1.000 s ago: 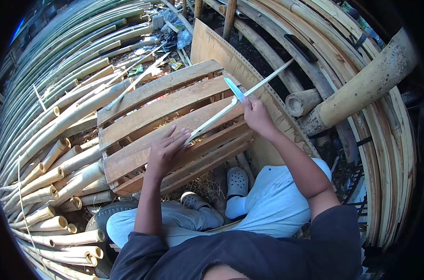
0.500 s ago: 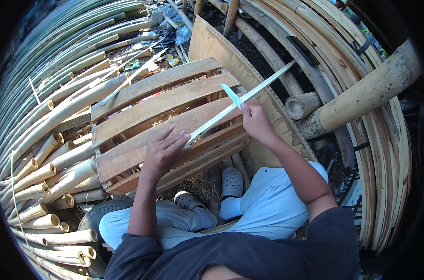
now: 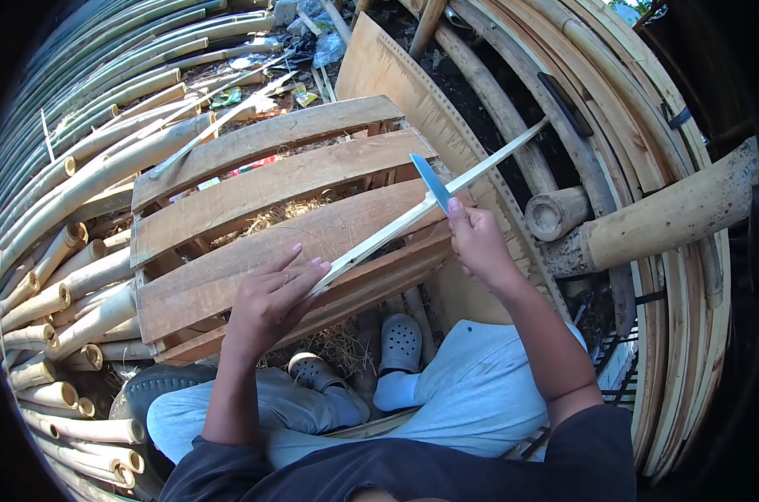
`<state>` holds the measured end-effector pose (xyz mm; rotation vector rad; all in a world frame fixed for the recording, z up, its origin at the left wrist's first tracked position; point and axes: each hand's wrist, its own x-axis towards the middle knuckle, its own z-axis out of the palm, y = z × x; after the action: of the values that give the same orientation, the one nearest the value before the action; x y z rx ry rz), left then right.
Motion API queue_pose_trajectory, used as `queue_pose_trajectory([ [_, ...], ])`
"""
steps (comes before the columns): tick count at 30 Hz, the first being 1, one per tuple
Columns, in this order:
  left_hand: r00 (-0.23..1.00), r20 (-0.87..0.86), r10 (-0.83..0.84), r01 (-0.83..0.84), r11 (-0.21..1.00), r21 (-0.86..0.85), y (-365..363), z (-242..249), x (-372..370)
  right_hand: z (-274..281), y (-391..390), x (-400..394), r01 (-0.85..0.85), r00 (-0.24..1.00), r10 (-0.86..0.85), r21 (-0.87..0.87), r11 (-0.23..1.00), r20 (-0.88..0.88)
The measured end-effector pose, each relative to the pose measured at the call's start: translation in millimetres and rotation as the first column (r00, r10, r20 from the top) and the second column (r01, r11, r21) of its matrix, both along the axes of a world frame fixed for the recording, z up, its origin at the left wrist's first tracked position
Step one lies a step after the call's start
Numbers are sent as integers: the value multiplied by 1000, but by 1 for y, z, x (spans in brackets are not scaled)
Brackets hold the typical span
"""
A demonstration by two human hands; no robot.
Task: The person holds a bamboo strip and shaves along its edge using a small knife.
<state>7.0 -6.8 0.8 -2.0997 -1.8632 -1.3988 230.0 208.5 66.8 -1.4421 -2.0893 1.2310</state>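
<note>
Two bare hands work above a slatted wooden crate in the head view. Closed in a fist, the right hand holds a knife, its handle hidden in the grip and its blade pointing up and to the left, lying across a pale strip. The strip runs at a slant between the hands: its near end meets the left hand, and its far end reaches up and right, beyond the right hand. The left hand is palm down with its fingers spread, their tips at the strip; whether the thumb closes on it, I cannot tell.

Shavings show between the slats, above the left hand. A plywood sheet leans behind the right hand, passing under the strip. Right of that hand lie a thick bamboo pole and, farther up, a dark flat object. Stacked bamboo poles fill the area left of the left hand. Below both hands are two grey clogs.
</note>
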Motion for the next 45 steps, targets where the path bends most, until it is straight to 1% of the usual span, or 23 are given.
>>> queue_pose_trajectory([
  [2, 1000, 15, -2, 2, 1000, -21, 0, 1, -1, -6, -4, 0, 19, 1000, -20, -59, 998, -18],
  [4, 1000, 25, -7, 8, 999, -42, 0, 1, -1, -22, -18, 1, -263, 963, 268, 179, 948, 0],
  [5, 999, 41, -7, 8, 999, -42, 0, 0, -1, -20, -15, 1, -257, 965, 261, 174, 951, -1],
  [7, 998, 63, -11, 14, 999, -42, 0, 0, 1, -1, -8, -3, -75, 997, 74, -41, 996, -28],
  [8, 998, 58, -13, 15, 999, -40, 0, 1, 1, -5, -6, -3, -108, 994, 110, 88, 990, -18],
  [12, 999, -42, -24, 23, 1000, -20, 0, -3, 1, -17, -24, 0, -278, 959, 283, 157, 948, -13],
  [15, 997, -83, -1, 0, 1000, -21, 2, -3, 4, -10, -7, -3, -136, 991, 135, 74, 988, 17],
  [16, 997, -81, -1, -1, 1000, -20, 2, -3, 4, -15, -15, -5, -102, 994, 106, 120, 988, -31],
  [21, 992, -123, -4, 1, 1000, -21, 2, -4, 6, -12, -8, 0, -131, 991, 130, 50, 990, 32],
  [23, 995, -97, -12, 10, 1000, -19, 0, -4, 3, -13, -16, -6, -34, 998, 35, 22, 999, -51],
  [25, 997, -78, -26, 25, 1000, -13, 1, -4, 2, -9, -14, -5, -53, 998, 56, 73, 996, -39],
  [27, 995, -94, -18, 16, 1000, -15, 2, -6, 4, 7, -6, -5, 13, 1000, -13, -193, 981, 2],
  [28, 996, -90, -16, 15, 1000, -17, 0, -6, 5, 0, -10, -5, 12, 1000, -11, -196, 981, 6],
  [30, 999, -40, 5, -7, 998, -55, -2, -4, 6, -18, -23, -7, -76, 994, 77, 13, 997, -71],
  [31, 999, -42, 4, -6, 998, -57, -2, -4, 5, -14, -19, -5, -75, 994, 76, 12, 997, -73],
  [33, 999, -47, 16, -19, 998, -59, -3, -5, 6, 3, -7, -4, -47, 999, 42, -132, 990, -35],
  [35, 999, -40, 17, -19, 998, -59, -3, -5, 6, -2, -13, -6, 8, 1000, -9, -88, 996, -11],
  [37, 999, -38, 20, -22, 998, -58, -2, -4, 5, -16, -34, -9, -142, 987, 143, 28, 990, -66],
  [38, 999, -41, 14, -16, 998, -55, -2, -5, 5, -27, -25, -4, -214, 972, 227, 157, 964, -66],
  [39, 999, -43, 5, -8, 998, -55, -2, -5, 5, -19, -18, -4, -209, 973, 221, 154, 966, -67],
  [41, 999, -34, 25, -27, 998, -60, -3, -5, 6, 0, -6, -7, 9, 1000, -10, -59, 998, -29],
  [43, 998, -26, 49, -50, 997, -64, -3, -4, 7, -11, -17, -10, -9, 998, 6, -39, 999, -63],
  [45, 1000, -28, 3, -5, 999, -50, -2, -5, 5, -22, -36, -9, -154, 985, 158, 60, 986, -66],
])
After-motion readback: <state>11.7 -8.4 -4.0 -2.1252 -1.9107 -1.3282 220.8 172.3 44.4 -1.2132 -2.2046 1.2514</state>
